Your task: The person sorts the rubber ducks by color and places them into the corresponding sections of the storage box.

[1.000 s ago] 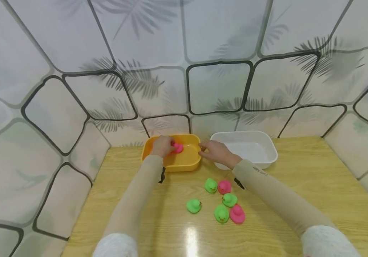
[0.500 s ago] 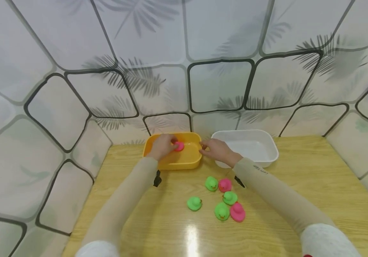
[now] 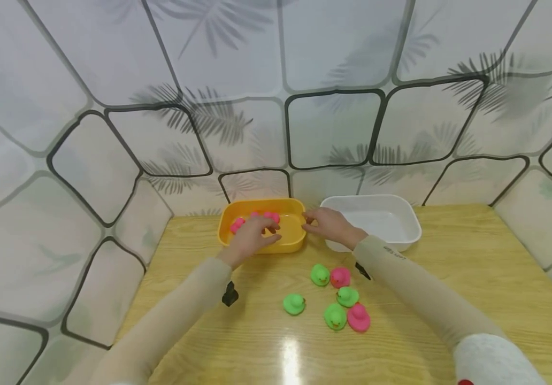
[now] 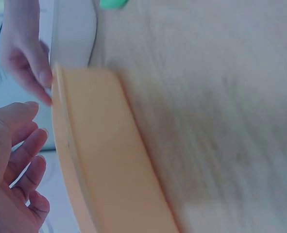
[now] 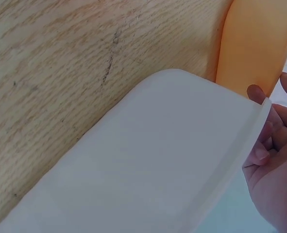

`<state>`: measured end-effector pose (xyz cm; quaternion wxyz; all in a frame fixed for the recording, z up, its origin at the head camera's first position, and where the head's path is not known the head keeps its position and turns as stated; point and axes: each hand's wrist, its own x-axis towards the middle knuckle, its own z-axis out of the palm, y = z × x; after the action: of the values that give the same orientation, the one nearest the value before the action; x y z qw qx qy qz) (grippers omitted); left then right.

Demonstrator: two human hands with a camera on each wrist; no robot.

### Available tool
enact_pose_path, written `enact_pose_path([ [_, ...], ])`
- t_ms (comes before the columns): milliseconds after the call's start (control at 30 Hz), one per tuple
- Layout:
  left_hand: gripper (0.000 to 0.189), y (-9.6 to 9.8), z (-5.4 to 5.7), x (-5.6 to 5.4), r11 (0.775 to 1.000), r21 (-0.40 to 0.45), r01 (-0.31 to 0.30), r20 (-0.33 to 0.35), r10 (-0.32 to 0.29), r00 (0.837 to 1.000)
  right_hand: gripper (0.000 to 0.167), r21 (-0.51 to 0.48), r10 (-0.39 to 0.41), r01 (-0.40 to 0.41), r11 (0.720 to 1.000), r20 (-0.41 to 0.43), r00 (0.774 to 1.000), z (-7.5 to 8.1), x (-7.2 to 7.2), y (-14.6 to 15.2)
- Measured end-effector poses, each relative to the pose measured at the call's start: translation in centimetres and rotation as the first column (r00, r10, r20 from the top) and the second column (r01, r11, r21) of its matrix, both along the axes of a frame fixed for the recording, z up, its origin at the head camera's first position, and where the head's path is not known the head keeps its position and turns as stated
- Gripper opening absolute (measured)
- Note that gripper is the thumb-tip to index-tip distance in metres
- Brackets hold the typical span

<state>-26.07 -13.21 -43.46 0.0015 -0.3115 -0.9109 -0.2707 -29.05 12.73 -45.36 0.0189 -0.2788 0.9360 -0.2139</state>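
On the yellow wooden surface [image 3: 237,342], a rounded orange plastic tub [image 3: 289,227] is pinched by the right hand [image 3: 331,224], maybe to stay still, and the left hand [image 3: 249,238] hangs loose and empty near small pink rubber ducks [image 3: 237,225] inside.

Pale walls [image 3: 331,131], dark block outlines [image 3: 375,128], grey leaf prints [image 3: 213,115], wood-grain tabletop [image 3: 454,256], bright glare [image 3: 290,361]

Round-cornered orange tray [image 3: 289,230], upright, open-topped; several small pink ducks [image 3: 273,216] inside.
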Motion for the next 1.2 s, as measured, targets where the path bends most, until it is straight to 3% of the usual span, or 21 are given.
enact_pose_path([
  [200,0.022,0.6,-0.2,2.4,0.999,-0.029,0.032,0.001,-0.032,0.999,0.048,0.002,-0.012,0.011,1.000,0.038,0.999,0.4,0.0,0.1],
  [367,0.019,1.5,-0.2,3.8,0.995,-0.044,0.095,-0.062,-0.097,0.993,0.048,-0.007,-0.029,0.029,1.000,0.035,0.999,0.5,-0.3,0.4],
  [500,0.019,2.1,-0.4,4.8,0.991,-0.034,0.130,-0.057,-0.132,0.990,0.045,-0.038,-0.019,0.019,0.999,0.023,1.000,0.2,-0.4,0.7],
  [700,0.023,2.9,-1.0,5.8,0.988,-0.030,0.151,0.016,-0.151,0.988,0.037,-0.051,0.010,-0.010,0.999,-0.004,1.000,0.0,-0.6,1.0],
  [933,0.025,4.3,-1.9,6.7,0.980,-0.016,0.197,-0.005,-0.197,0.980,0.031,-0.032,0.031,-0.032,0.999,-0.035,0.999,0.1,-0.7,1.3],
  [1200,0.024,6.0,-2.6,7.6,0.977,-0.067,0.203,-0.008,-0.204,0.979,0.032,-0.038,0.041,-0.042,0.998,-0.026,0.999,-0.1,-0.5,1.4],
])
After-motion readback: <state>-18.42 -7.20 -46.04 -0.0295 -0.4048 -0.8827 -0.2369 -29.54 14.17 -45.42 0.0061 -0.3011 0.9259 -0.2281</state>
